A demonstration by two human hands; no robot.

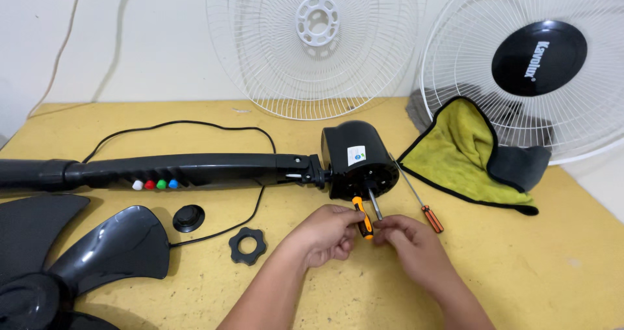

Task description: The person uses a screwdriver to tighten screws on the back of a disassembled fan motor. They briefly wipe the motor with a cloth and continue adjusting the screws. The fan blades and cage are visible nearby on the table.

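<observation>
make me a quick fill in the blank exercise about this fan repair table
1. The left hand holds a small screwdriver with an orange and ______ handle.
2. A second screwdriver lies on the table between the motor housing and the ______ cloth.
3. The row of coloured buttons on the fan's stand counts ______ buttons.
4. Two white wire ______ lean against the wall.

Missing words: black; yellow; four; grilles

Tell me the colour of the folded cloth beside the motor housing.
Yellow-green cloth with dark edging; head view.
</observation>
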